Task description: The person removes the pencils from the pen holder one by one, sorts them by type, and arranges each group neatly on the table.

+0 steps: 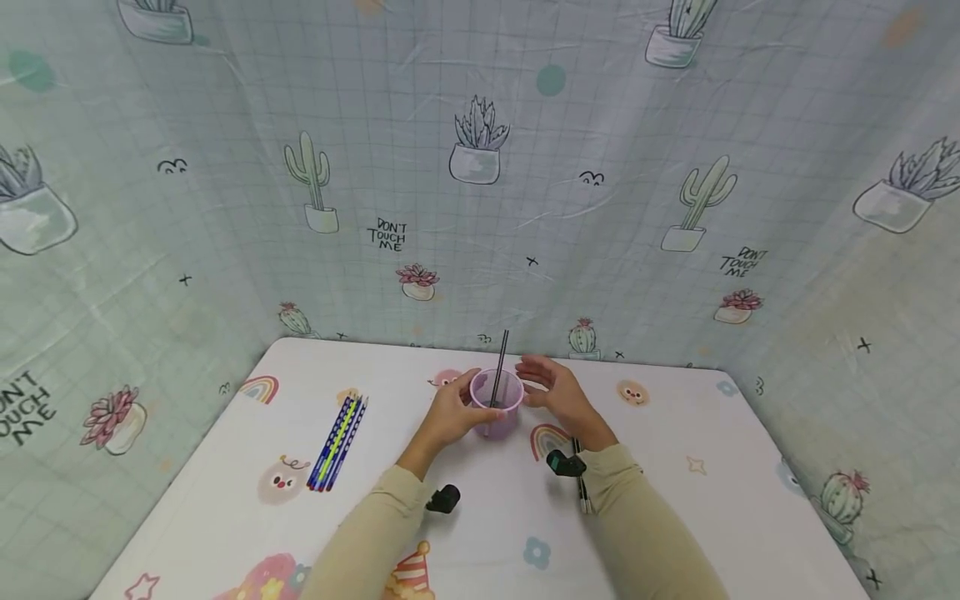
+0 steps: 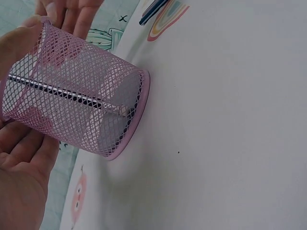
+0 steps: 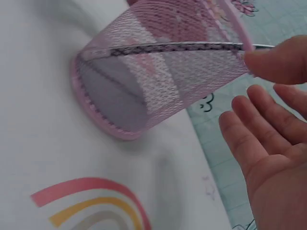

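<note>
A pink-purple mesh pen holder (image 1: 506,427) stands slightly tilted over the white table, at the back middle. My left hand (image 1: 448,414) grips it from the left, thumb on the near side and fingers round the far side. Inside the pen holder leans a slim dark stick (image 2: 64,92), which rises above the rim in the head view; its kind cannot be told. To the right of the holder is my right hand (image 1: 564,402), fingers extended and apart from the mesh. Its thumb (image 3: 278,62) overlaps the rim in the right wrist view; whether it touches is unclear.
Several blue patterned pencils and a yellow-green one (image 1: 337,443) lie side by side on the table (image 1: 487,517) at left. Slim dark sticks with pale ends (image 1: 584,497) lie partly hidden under the right wrist. A printed cloth (image 1: 480,233) hangs behind the table.
</note>
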Demonstrator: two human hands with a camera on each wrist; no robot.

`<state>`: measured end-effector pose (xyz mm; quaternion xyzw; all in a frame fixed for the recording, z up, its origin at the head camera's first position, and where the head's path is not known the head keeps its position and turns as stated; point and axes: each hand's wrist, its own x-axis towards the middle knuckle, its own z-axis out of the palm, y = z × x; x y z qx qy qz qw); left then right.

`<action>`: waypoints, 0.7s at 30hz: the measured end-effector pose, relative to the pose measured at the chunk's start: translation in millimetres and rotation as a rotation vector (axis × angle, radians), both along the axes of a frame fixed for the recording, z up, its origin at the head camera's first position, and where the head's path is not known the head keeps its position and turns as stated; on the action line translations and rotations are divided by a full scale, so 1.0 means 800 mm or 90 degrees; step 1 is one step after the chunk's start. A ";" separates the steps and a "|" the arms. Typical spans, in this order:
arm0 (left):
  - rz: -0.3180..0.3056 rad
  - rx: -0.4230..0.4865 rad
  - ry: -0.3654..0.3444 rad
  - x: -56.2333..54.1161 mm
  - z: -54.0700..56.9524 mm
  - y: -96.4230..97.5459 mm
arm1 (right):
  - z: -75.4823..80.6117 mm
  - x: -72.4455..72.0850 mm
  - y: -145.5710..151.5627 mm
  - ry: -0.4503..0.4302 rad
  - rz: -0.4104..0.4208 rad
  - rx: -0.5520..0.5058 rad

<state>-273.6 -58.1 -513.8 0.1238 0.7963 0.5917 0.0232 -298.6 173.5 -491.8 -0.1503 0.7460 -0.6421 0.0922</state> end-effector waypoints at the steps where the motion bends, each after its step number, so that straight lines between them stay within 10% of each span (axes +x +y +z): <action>1: 0.000 -0.001 -0.001 0.000 0.000 0.000 | 0.003 -0.002 0.000 0.000 0.002 -0.015; 8: 0.012 0.001 -0.006 0.004 -0.001 -0.003 | 0.018 -0.014 -0.012 0.004 -0.011 -0.038; 21: -0.002 0.001 -0.011 0.002 -0.003 -0.002 | 0.029 -0.041 -0.054 0.001 -0.190 -0.026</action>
